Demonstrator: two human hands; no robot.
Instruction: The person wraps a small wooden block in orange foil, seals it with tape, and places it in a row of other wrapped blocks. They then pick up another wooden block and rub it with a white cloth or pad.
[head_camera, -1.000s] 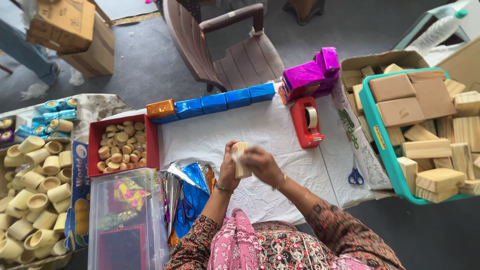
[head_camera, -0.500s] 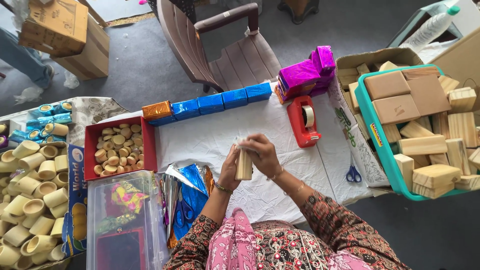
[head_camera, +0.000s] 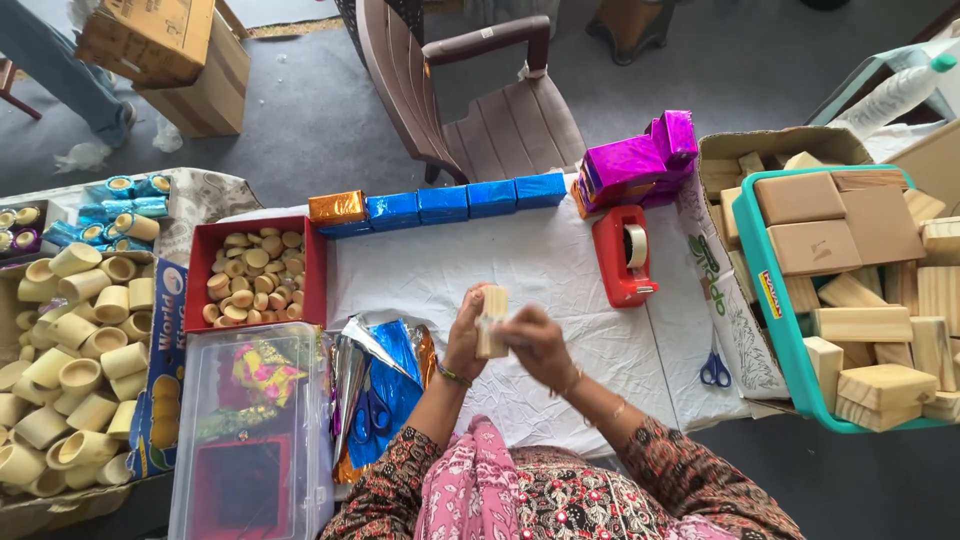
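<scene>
I hold a small pale wooden block (head_camera: 492, 320) upright over the white cloth (head_camera: 520, 270), just in front of my body. My left hand (head_camera: 463, 340) grips its left side. My right hand (head_camera: 540, 345) is closed on its right side and lower end. Sheets of shiny blue, silver and gold foil (head_camera: 385, 385) lie just left of my left forearm. A red tape dispenser (head_camera: 622, 255) stands on the cloth to the right of my hands.
A row of blue foil-wrapped blocks (head_camera: 455, 202) with one orange lines the far edge; purple wrapped ones (head_camera: 640, 160) are stacked at right. A teal crate (head_camera: 775, 320) holds wooden blocks. Blue scissors (head_camera: 714, 370), red tray of discs (head_camera: 250, 275), clear lidded box (head_camera: 250, 430), brown chair (head_camera: 480, 110).
The block has turned more upright and risen slightly in both hands. My hands have shifted a little between the frames, staying on the block.
</scene>
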